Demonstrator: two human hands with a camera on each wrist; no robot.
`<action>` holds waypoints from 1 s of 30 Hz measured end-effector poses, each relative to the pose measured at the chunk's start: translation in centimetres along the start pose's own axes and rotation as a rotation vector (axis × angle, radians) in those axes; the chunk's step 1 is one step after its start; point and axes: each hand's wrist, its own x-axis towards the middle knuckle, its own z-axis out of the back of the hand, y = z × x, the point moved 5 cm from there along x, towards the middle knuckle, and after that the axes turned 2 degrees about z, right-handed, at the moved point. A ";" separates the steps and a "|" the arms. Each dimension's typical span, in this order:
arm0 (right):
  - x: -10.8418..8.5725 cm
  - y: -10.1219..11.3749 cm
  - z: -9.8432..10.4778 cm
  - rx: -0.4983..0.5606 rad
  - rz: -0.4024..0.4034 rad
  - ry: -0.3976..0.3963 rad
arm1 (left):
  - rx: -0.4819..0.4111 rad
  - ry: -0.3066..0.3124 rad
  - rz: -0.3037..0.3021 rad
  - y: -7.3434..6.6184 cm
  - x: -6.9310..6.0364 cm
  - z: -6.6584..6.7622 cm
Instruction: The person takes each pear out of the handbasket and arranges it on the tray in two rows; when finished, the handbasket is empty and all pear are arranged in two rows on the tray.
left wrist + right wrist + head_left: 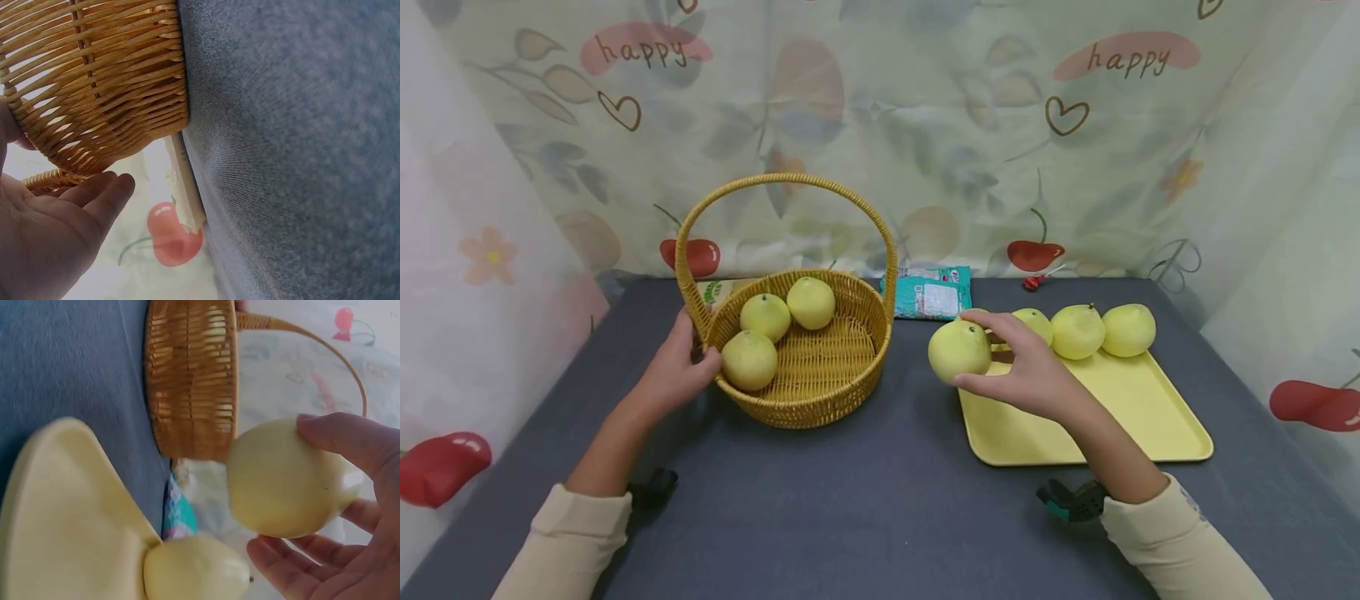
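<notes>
My left hand (679, 371) grips the left side of a wicker basket (805, 415) near the foot of its tall arched handle. In the left wrist view, the fingers (109, 197) lie by the handle and the thumb is partly hidden by the woven wall. Three yellow pears (749, 361) sit in the left and back of the basket. My right hand (1026, 367) holds another pear (958, 353) between thumb and fingers, raised at the left end of a yellow tray (1120, 408). Several pears (1077, 332) line the tray's back edge, one partly hidden behind the right hand.
Behind the basket and tray lies a teal packet (934, 293). A red-wrapped lollipop (1034, 282) is at the table's back edge. Another flat packet (718, 292) shows partly behind the basket. Printed curtains (880, 125) enclose the dark grey table (865, 517).
</notes>
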 end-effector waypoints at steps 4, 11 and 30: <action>-0.1 -0.7 0.6 -0.023 -0.008 0.013 | -0.003 0.000 -0.002 0.1 -0.1 0.0; -0.1 -1.6 1.4 -0.089 -0.040 0.042 | 0.005 -0.003 0.003 0.1 0.0 -0.1; -0.4 -3.3 0.9 -0.251 -0.072 0.166 | -0.005 -0.002 0.010 0.0 0.0 0.0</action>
